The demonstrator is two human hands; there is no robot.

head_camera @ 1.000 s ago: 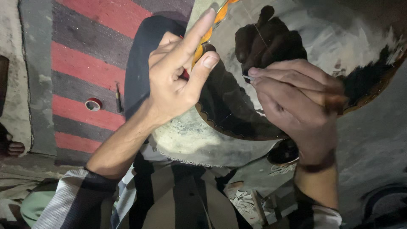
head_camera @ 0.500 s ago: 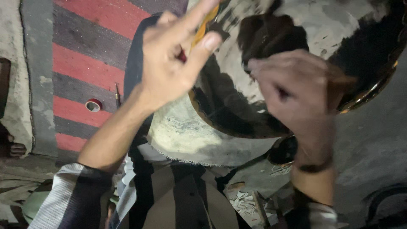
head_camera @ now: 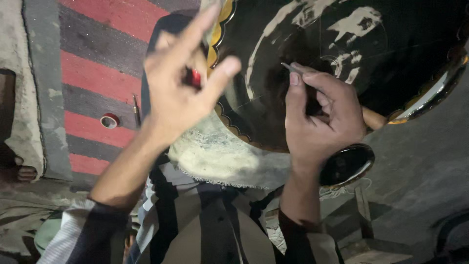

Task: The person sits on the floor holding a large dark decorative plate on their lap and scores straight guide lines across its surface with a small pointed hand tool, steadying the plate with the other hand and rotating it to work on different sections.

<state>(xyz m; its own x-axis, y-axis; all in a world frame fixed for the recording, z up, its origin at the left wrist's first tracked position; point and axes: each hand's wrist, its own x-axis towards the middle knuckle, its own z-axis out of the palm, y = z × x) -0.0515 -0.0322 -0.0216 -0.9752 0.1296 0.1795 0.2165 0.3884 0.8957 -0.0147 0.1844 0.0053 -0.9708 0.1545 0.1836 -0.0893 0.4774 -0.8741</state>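
Seen from above, a person sits on the floor working on a large round black lacquered tray [head_camera: 371, 54] with a gold scalloped rim, which rests across the lap on a pale frayed cloth [head_camera: 229, 156]. The right hand [head_camera: 322, 117], on the right of the scene, has its grip closed on a thin metal tool [head_camera: 289, 67], tip touching the tray's dark face near pale scraped patches. The left hand [head_camera: 183, 83], raised at the tray's near-left edge, is blurred, thumb and forefinger spread apart, a small red object [head_camera: 195, 78] against the palm; whether it is gripped I cannot tell. Judging by this, the step is fine scratching or drawing on the surface, and the next stroke likely calls for a steadied tray. Further left, a roll of red tape [head_camera: 110, 120] lies on a red and grey striped mat [head_camera: 97, 73].
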